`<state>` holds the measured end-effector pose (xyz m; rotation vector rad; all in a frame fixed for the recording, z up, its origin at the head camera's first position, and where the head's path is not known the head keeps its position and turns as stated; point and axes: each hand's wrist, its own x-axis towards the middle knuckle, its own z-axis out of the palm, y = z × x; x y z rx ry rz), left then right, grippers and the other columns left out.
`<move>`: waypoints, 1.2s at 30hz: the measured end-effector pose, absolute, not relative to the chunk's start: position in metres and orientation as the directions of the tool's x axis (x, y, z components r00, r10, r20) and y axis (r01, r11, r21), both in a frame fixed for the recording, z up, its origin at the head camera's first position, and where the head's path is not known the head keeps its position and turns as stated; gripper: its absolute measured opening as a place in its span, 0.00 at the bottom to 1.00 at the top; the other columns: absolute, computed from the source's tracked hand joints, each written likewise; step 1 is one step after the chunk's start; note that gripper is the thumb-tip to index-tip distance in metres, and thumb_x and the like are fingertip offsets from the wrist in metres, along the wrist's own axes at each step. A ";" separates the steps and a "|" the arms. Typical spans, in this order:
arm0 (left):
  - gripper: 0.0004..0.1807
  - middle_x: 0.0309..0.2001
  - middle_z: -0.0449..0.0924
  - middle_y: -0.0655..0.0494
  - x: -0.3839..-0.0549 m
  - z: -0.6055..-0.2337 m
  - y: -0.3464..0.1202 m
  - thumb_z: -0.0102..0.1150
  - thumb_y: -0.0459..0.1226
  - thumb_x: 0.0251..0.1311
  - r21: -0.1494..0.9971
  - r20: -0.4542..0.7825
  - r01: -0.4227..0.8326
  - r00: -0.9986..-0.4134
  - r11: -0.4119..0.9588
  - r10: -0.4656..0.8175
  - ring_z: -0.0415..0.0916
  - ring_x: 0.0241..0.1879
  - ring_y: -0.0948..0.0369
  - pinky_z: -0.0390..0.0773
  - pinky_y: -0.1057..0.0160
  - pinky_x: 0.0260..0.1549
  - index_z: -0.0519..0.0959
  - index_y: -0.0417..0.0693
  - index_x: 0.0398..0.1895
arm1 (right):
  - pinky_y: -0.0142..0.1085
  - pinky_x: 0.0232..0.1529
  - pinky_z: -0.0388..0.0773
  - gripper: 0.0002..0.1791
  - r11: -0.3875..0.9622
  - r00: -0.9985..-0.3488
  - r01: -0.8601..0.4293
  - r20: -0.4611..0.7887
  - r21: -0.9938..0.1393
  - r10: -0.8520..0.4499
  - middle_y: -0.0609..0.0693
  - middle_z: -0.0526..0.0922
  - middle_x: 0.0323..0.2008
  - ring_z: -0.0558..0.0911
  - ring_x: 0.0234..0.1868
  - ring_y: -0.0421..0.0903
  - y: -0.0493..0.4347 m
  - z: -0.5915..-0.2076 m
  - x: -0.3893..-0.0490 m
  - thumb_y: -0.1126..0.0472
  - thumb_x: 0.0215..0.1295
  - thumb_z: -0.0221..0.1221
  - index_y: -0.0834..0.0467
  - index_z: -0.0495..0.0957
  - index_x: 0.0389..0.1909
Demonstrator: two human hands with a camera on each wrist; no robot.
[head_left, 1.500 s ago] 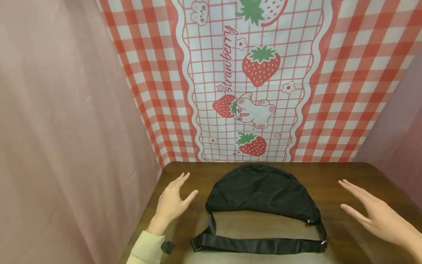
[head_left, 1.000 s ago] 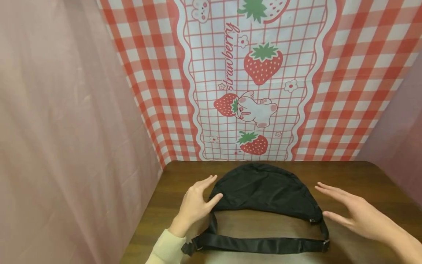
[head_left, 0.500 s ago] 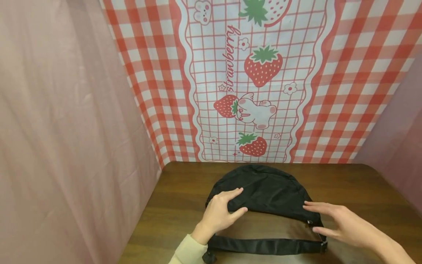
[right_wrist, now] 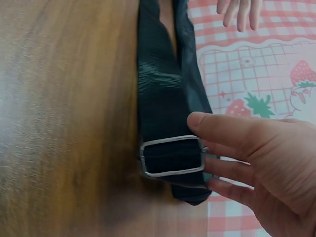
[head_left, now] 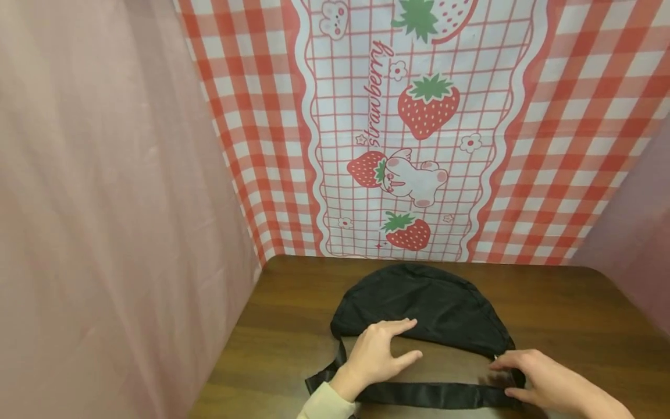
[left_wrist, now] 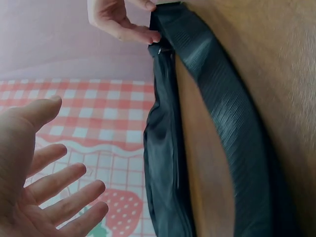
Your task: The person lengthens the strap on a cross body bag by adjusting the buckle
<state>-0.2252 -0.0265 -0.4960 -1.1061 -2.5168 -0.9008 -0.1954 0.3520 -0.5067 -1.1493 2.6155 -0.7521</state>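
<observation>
A black half-moon shoulder bag (head_left: 419,299) lies on the brown wooden table (head_left: 288,314), its curved side away from me. Its flat webbing strap (head_left: 434,396) loops toward me. My left hand (head_left: 374,355) hovers over the bag's near edge and the strap, fingers spread and holding nothing. At the bag's right end is my right hand (head_left: 549,378), its thumb and fingers on either side of the strap end, with a gap between them. In the right wrist view the thumb is at the strap's edge, near a metal slider buckle (right_wrist: 173,174).
Behind the table hangs a red-and-white checked cloth (head_left: 272,145) printed with strawberries. A pale pink curtain (head_left: 115,203) hangs on the left, and a mauve one (head_left: 628,209) on the right.
Both hands have come in from the sides toward me and the bag. The left has moved right, over the bag's near edge; the right has moved left to the strap end. The bag stays put.
</observation>
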 end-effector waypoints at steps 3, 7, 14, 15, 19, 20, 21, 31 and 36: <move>0.29 0.64 0.85 0.56 -0.223 -0.498 -0.023 0.72 0.49 0.68 0.452 0.432 0.729 -0.683 0.514 0.590 0.85 0.61 0.61 0.86 0.62 0.58 0.81 0.53 0.70 | 0.32 0.32 0.85 0.13 0.551 -0.663 -0.656 0.045 -0.516 -0.747 0.46 0.91 0.42 0.86 0.41 0.32 0.348 -0.511 -0.196 0.61 0.67 0.72 0.59 0.87 0.50; 0.28 0.65 0.85 0.57 -0.222 -0.503 -0.017 0.69 0.51 0.70 0.457 0.385 0.725 -0.684 0.516 0.620 0.84 0.62 0.62 0.85 0.62 0.60 0.81 0.54 0.70 | 0.29 0.26 0.81 0.05 0.508 -0.633 -0.658 0.044 -0.557 -0.773 0.40 0.89 0.36 0.84 0.35 0.28 0.346 -0.514 -0.194 0.66 0.67 0.70 0.54 0.88 0.41; 0.31 0.67 0.84 0.56 -0.219 -0.502 -0.006 0.70 0.54 0.68 0.383 0.366 0.762 -0.645 0.523 0.671 0.84 0.62 0.62 0.85 0.63 0.59 0.80 0.56 0.71 | 0.30 0.31 0.83 0.10 0.469 -0.635 -0.704 0.178 -0.533 -0.751 0.37 0.87 0.38 0.84 0.39 0.29 0.342 -0.503 -0.193 0.68 0.70 0.67 0.48 0.84 0.43; 0.32 0.67 0.83 0.56 -0.219 -0.501 -0.005 0.71 0.55 0.67 0.369 0.374 0.767 -0.639 0.524 0.672 0.84 0.62 0.62 0.85 0.64 0.59 0.80 0.56 0.72 | 0.29 0.31 0.83 0.12 0.471 -0.636 -0.722 0.217 -0.507 -0.741 0.37 0.86 0.38 0.84 0.39 0.29 0.340 -0.499 -0.194 0.69 0.69 0.68 0.47 0.84 0.43; 0.40 0.69 0.81 0.57 -0.219 -0.494 0.002 0.73 0.61 0.61 0.327 0.399 0.781 -0.625 0.532 0.671 0.83 0.64 0.62 0.84 0.66 0.60 0.78 0.56 0.73 | 0.28 0.33 0.82 0.16 0.506 -0.642 -0.758 0.334 -0.411 -0.691 0.35 0.86 0.41 0.83 0.41 0.29 0.330 -0.483 -0.196 0.69 0.67 0.70 0.44 0.84 0.47; 0.42 0.70 0.80 0.57 -0.219 -0.491 0.004 0.73 0.62 0.59 0.318 0.400 0.784 -0.620 0.533 0.675 0.82 0.65 0.62 0.84 0.67 0.60 0.78 0.56 0.74 | 0.28 0.33 0.82 0.17 0.520 -0.648 -0.757 0.351 -0.396 -0.676 0.35 0.86 0.41 0.83 0.42 0.29 0.327 -0.478 -0.197 0.69 0.66 0.70 0.44 0.84 0.47; 0.43 0.71 0.80 0.57 -0.220 -0.489 0.006 0.74 0.63 0.58 0.309 0.399 0.788 -0.616 0.532 0.680 0.82 0.65 0.62 0.84 0.68 0.59 0.77 0.56 0.74 | 0.28 0.33 0.82 0.18 0.535 -0.655 -0.754 0.366 -0.382 -0.661 0.35 0.87 0.42 0.83 0.43 0.29 0.324 -0.473 -0.197 0.69 0.66 0.70 0.43 0.84 0.48; 0.45 0.72 0.79 0.58 -0.232 -0.461 0.032 0.76 0.64 0.55 0.254 0.440 0.801 -0.595 0.542 0.673 0.80 0.67 0.63 0.82 0.70 0.61 0.78 0.55 0.73 | 0.30 0.38 0.84 0.19 0.627 -0.698 -0.711 0.432 -0.319 -0.571 0.33 0.86 0.47 0.84 0.45 0.33 0.301 -0.433 -0.211 0.69 0.66 0.70 0.45 0.83 0.52; 0.43 0.69 0.82 0.55 -0.234 -0.456 0.041 0.77 0.61 0.56 0.250 0.485 0.806 -0.583 0.536 0.651 0.81 0.66 0.62 0.81 0.70 0.62 0.80 0.51 0.71 | 0.29 0.40 0.83 0.24 0.630 -0.688 -0.714 0.478 -0.307 -0.547 0.31 0.84 0.46 0.83 0.44 0.31 0.296 -0.424 -0.218 0.74 0.62 0.71 0.44 0.81 0.51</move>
